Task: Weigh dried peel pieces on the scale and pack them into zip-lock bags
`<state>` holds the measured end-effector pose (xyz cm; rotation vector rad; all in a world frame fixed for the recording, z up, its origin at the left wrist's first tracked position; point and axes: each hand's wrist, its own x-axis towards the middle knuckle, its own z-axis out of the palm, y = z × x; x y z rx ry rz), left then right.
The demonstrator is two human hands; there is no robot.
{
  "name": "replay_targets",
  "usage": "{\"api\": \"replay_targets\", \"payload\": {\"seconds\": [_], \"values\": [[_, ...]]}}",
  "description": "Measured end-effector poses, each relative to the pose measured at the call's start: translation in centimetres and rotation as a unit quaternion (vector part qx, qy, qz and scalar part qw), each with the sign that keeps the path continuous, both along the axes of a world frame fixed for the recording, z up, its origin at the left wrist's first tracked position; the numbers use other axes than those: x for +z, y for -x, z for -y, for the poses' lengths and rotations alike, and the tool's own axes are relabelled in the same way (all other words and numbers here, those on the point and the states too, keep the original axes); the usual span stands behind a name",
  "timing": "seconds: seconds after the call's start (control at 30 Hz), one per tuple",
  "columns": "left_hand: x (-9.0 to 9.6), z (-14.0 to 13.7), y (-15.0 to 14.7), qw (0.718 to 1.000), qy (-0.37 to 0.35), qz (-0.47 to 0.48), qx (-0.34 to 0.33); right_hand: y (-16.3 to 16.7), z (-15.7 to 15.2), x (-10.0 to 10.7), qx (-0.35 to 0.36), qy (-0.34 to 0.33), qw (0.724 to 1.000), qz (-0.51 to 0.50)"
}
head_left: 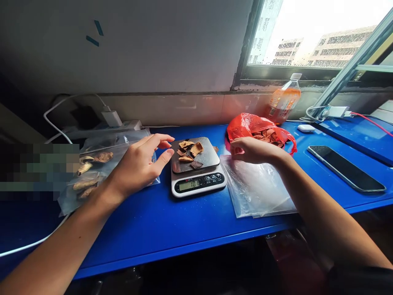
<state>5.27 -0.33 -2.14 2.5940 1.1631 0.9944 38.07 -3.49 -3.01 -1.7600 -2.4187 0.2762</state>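
A small digital kitchen scale (199,185) sits on the blue table, its display showing digits that look like 101. Several dried brown slices (196,149) lie on its metal plate, and another piece shows at the plate's right edge. Just left of the plate is my left hand (144,162), thumb and fingers apart with nothing between them. My right hand (254,150) hovers right of the scale, in front of a red plastic bag (245,123) with more dried slices inside. Its fingers are curled in; whatever they hold, if anything, is hidden. Below it lie clear plastic bags (258,192).
Clear bags with dried pieces (87,184) lie at the left, near a charger (112,118) and white cable. Behind the red bag stands an orange drink bottle (285,98). A phone (345,169) and white earbud case (306,128) rest at the right.
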Motion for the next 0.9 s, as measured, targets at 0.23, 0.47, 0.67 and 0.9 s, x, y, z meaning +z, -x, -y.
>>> {"api": "replay_targets", "payload": {"seconds": [0.23, 0.47, 0.67, 0.9], "values": [[0.5, 1.3, 0.0, 0.998, -0.037, 0.020, -0.036, -0.4, 2.6, 3.3, 0.024, -0.120, 0.976, -0.183], [0.7, 2.6, -0.9, 0.986, -0.127, 0.009, -0.108, 7.3, 3.3, 0.5, 0.051, -0.081, 0.938, -0.334], [-0.5, 2.8, -1.6, 0.968, -0.178, -0.066, -0.162, 10.2, 4.6, -0.2, 0.057, -0.035, 0.918, -0.390], [-0.8, 2.7, -1.6, 0.971, -0.165, -0.069, -0.160, 10.4, 4.8, -0.3, 0.042, -0.014, 0.916, -0.398]]}}
